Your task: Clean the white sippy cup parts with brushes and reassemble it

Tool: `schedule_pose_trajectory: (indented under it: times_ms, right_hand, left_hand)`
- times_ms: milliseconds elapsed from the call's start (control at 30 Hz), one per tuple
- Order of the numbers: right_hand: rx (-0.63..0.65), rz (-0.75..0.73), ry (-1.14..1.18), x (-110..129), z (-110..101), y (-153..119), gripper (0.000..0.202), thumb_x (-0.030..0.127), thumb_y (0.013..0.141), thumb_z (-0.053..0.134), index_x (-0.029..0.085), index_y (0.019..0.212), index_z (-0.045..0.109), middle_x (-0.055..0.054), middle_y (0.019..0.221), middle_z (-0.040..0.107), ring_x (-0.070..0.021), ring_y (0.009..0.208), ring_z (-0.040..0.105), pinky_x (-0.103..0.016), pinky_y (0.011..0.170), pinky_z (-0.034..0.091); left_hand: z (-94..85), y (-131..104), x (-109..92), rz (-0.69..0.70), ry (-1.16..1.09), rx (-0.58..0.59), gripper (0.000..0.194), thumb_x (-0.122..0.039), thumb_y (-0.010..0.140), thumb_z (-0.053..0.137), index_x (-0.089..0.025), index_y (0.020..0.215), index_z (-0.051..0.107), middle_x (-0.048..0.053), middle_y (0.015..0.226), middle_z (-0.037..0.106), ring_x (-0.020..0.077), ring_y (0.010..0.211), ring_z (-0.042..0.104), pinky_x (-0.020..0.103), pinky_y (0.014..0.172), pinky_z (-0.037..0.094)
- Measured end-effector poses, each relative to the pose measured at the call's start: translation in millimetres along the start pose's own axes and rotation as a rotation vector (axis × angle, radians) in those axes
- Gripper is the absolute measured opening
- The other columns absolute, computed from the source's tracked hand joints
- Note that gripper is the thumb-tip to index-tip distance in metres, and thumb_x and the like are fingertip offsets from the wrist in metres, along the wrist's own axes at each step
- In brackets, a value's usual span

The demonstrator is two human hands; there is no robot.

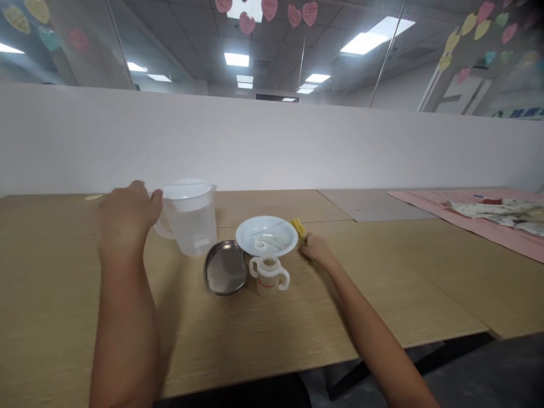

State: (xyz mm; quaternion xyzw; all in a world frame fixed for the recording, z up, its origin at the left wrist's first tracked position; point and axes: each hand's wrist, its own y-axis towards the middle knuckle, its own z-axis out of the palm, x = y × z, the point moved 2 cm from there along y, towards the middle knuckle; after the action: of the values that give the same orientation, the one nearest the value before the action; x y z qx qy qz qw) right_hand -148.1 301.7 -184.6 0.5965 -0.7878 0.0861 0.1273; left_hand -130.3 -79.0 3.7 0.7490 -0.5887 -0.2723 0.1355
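My left hand (130, 212) is at the left of a clear plastic pitcher (193, 226), its thumb close to the handle; its other fingers are hidden, so its grip is unclear. The lidded pitcher stands upright and looks partly filled with clear liquid. My right hand (315, 248) has its fingers closed on a yellow brush-like item (298, 228), just right of a white bowl (243, 240). Inside the bowl lie a white ring-shaped part (260, 246) and clear pieces. In front are a curved metal tray (226, 269) and a two-handled cup (267, 279) without a lid.
The wooden table (255, 340) meets a white wall (263, 147) at the back. On the far right, a pink cloth (480, 226) carries crumpled fabric (493, 212). A small flat pale item (94, 197) lies behind my left hand. The table's front edge is near me.
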Motion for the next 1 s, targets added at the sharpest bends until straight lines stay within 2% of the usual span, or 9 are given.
schedule_pose_trajectory:
  times_ms: [33, 100, 167, 233, 333, 433, 667, 833, 1000]
  right_hand:
    - [-0.034, 0.007, 0.007, -1, -1, 1, 0.024, 0.016, 0.074, 0.051, 0.012, 0.098, 0.053, -0.012, 0.088, 0.061, -0.0206, 0.076, 0.059, -0.024, 0.055, 0.034]
    - [-0.109, 0.024, 0.034, -2, -2, 3, 0.023, 0.015, 0.077, 0.047, 0.011, 0.099, 0.051, -0.012, 0.090, 0.061, -0.0212, 0.078, 0.059, -0.025, 0.056, 0.034]
    - [-0.179, 0.039, 0.077, -4, -3, 4, 0.023, 0.014, 0.078, 0.046, 0.011, 0.101, 0.050, -0.012, 0.089, 0.060, -0.0211, 0.077, 0.059, -0.025, 0.056, 0.033]
    - [-0.247, 0.053, 0.118, -4, -4, 5, 0.023, 0.014, 0.079, 0.045, 0.011, 0.102, 0.049, -0.011, 0.089, 0.060, -0.0204, 0.076, 0.058, -0.025, 0.057, 0.032]
    - [-0.349, 0.059, 0.158, -4, -6, 5, 0.025, 0.011, 0.079, 0.044, 0.013, 0.103, 0.050, -0.010, 0.091, 0.059, -0.0191, 0.077, 0.057, -0.024, 0.058, 0.032]
    - [-0.438, 0.043, 0.197, -3, -8, 5, 0.025, 0.010, 0.079, 0.043, 0.013, 0.102, 0.051, -0.009, 0.093, 0.059, -0.0180, 0.078, 0.056, -0.024, 0.058, 0.030]
    - [-0.646, -0.034, 0.348, 5, -14, -3, 0.017, 0.025, 0.085, 0.042, 0.015, 0.090, 0.055, -0.002, 0.067, 0.057, -0.0136, 0.057, 0.046, -0.023, 0.052, 0.021]
    - [-0.783, -0.169, 0.337, 14, -14, -13, 0.028, 0.034, 0.089, 0.038, 0.016, 0.072, 0.051, 0.000, 0.059, 0.051, -0.0107, 0.051, 0.038, -0.023, 0.051, 0.017]
    - [-0.884, -0.349, 0.281, 24, -10, -21, 0.035, 0.037, 0.090, 0.035, 0.016, 0.064, 0.045, 0.001, 0.054, 0.044, -0.0106, 0.051, 0.038, -0.023, 0.052, 0.020]
  left_hand:
    - [-7.8, -9, -16, 0.071, 0.009, -0.051, 0.046, -0.039, 0.085, 0.040, -0.011, 0.118, 0.054, 0.015, 0.108, 0.061, 0.0363, 0.106, 0.051, 0.052, 0.086, 0.042]
    - [-4.1, -31, -59, 0.337, -0.207, 0.001, 0.035, -0.035, 0.087, 0.037, -0.021, 0.109, 0.061, 0.005, 0.098, 0.066, 0.0267, 0.096, 0.059, 0.043, 0.086, 0.045]
    - [25.2, -54, -103, 0.645, -0.442, 0.263, 0.030, -0.032, 0.087, 0.040, -0.022, 0.105, 0.063, 0.002, 0.103, 0.066, 0.0185, 0.093, 0.060, 0.030, 0.083, 0.046]
    - [69.7, -71, -134, 0.815, -0.385, 0.477, 0.029, -0.024, 0.086, 0.042, -0.021, 0.104, 0.065, 0.003, 0.106, 0.065, 0.0182, 0.095, 0.059, 0.028, 0.084, 0.045]
    - [131.8, -83, -155, 0.918, -0.260, 0.588, 0.031, -0.014, 0.081, 0.046, -0.019, 0.102, 0.067, 0.006, 0.107, 0.064, 0.0209, 0.101, 0.058, 0.029, 0.086, 0.043]
    - [164.1, -84, -155, 0.923, -0.260, 0.628, 0.028, -0.017, 0.077, 0.053, -0.021, 0.101, 0.068, 0.005, 0.101, 0.066, 0.0208, 0.095, 0.060, 0.027, 0.079, 0.044]
    - [171.5, -82, -148, 0.846, -0.267, 0.633, 0.020, -0.022, 0.074, 0.055, -0.020, 0.086, 0.071, 0.006, 0.088, 0.068, 0.0212, 0.082, 0.061, 0.027, 0.069, 0.044]
    - [165.8, -80, -145, 0.827, -0.319, 0.621, 0.015, -0.020, 0.074, 0.056, -0.014, 0.071, 0.070, 0.010, 0.077, 0.067, 0.0206, 0.074, 0.060, 0.028, 0.070, 0.043]
    - [141.9, -65, -142, 0.777, -0.487, 0.507, 0.025, -0.022, 0.085, 0.042, -0.013, 0.090, 0.065, 0.011, 0.098, 0.064, 0.0200, 0.091, 0.058, 0.029, 0.080, 0.042]
